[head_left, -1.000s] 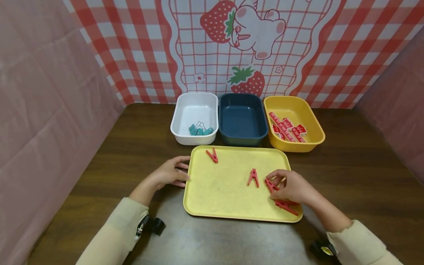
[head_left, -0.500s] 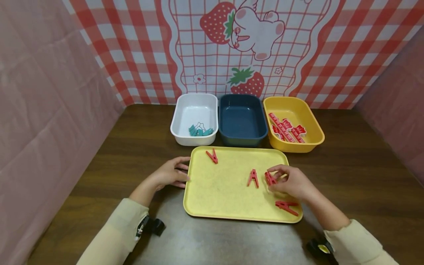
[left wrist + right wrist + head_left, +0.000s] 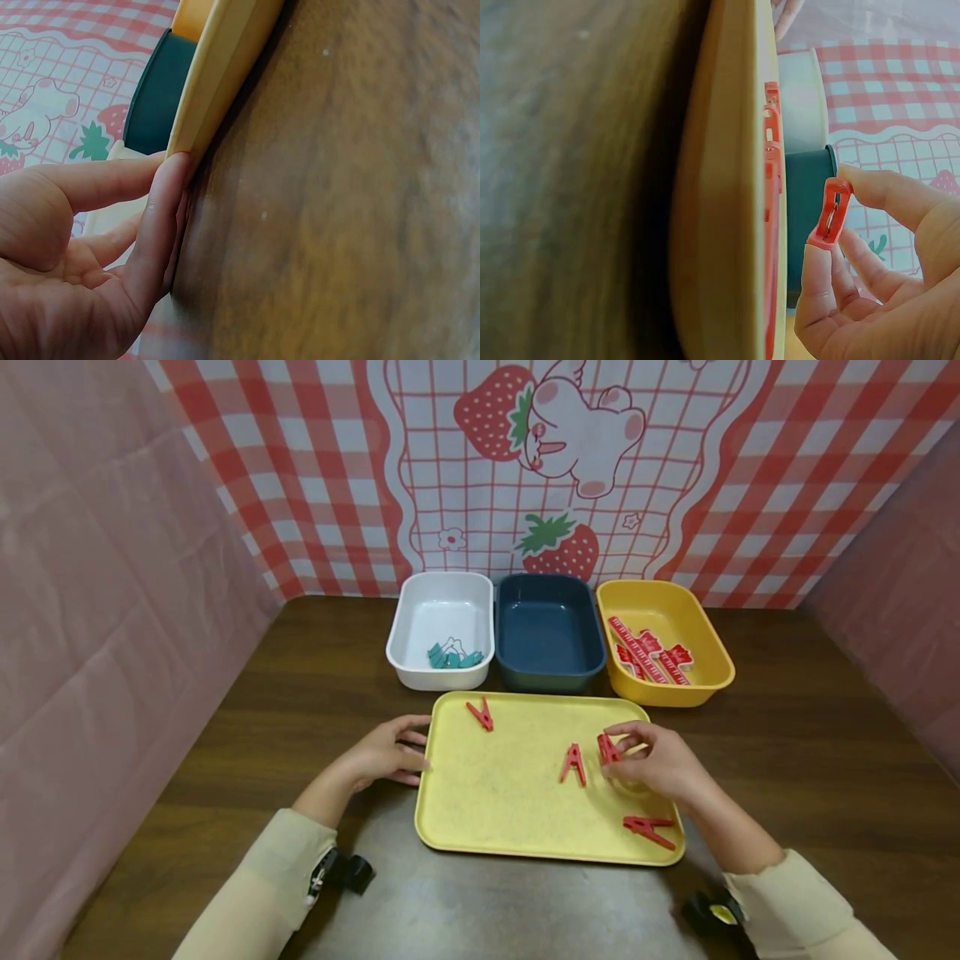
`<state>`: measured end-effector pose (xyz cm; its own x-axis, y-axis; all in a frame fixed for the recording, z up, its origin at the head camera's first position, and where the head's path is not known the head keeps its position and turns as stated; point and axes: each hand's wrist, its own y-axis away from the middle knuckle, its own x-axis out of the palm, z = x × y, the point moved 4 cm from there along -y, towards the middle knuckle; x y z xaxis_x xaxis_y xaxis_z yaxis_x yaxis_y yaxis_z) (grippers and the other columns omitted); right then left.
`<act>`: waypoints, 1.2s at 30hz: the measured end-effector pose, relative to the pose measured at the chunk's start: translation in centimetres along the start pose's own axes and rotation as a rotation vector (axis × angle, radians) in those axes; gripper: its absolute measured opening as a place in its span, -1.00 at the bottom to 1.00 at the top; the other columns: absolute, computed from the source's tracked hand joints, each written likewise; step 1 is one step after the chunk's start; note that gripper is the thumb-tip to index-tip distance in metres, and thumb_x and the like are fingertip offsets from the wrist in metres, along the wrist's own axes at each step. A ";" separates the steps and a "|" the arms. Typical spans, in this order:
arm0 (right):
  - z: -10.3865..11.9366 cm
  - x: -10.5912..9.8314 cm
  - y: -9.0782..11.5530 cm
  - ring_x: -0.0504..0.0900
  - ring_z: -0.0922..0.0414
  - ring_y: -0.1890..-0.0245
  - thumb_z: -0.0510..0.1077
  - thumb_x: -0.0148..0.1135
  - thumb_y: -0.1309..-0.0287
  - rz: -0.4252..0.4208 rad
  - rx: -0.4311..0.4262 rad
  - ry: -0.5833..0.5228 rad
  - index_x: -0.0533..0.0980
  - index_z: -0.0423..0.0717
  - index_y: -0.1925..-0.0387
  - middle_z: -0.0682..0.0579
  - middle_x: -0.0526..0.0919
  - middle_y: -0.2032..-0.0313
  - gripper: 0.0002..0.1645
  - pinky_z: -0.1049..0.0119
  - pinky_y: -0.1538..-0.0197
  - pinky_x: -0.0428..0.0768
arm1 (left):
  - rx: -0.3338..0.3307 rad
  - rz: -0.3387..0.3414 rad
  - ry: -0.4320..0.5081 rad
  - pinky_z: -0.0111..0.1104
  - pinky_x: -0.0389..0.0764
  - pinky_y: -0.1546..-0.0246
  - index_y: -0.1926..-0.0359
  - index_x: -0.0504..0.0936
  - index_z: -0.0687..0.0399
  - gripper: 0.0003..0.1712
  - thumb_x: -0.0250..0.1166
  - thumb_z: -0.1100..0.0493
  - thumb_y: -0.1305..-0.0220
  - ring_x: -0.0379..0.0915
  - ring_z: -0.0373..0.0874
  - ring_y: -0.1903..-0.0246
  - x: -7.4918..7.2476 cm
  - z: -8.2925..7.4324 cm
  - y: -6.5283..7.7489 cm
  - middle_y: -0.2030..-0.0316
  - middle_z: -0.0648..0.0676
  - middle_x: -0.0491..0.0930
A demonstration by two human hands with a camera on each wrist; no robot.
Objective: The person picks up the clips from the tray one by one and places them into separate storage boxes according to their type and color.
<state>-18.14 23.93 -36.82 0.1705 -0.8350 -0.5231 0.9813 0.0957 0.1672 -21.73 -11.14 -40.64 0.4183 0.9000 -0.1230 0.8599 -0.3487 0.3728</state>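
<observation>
We see a red clip [image 3: 608, 749] at the fingertips of the right hand [image 3: 662, 766], pinched between thumb and finger and lifted just clear of the tray [image 3: 510, 793]. Three other clips [image 3: 648, 827] lie on the tray, one just left of that hand. The left hand [image 3: 388, 750] rests loosely extended fingers against the tray's left edge. Beyond, we see a white bin [image 3: 441, 679], a blue bin [image 3: 550, 631] and a yellow bin [image 3: 670, 696].

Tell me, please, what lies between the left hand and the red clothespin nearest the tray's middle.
In the head view, only the yellow tray, its rim and bare surface, lies between the left hand and that clothespin.
</observation>
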 end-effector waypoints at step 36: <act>2.8 -0.8 -1.9 0.47 0.03 0.31 -0.13 0.42 0.04 -0.102 -0.009 0.029 0.41 -0.24 -0.14 -0.16 0.52 0.15 -0.32 0.37 0.35 0.51 | 0.007 0.010 -0.003 -0.19 0.67 0.35 -0.36 0.13 0.19 -0.19 0.22 0.52 -0.11 0.51 0.00 0.33 0.0 0.1 -0.1 -0.05 0.35 0.29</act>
<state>-20.39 22.91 -34.42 0.0720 -0.8245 -0.5612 0.9945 0.0161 0.1039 -21.81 -11.16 -40.78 0.4277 0.8957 -0.1220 0.8578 -0.3596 0.3673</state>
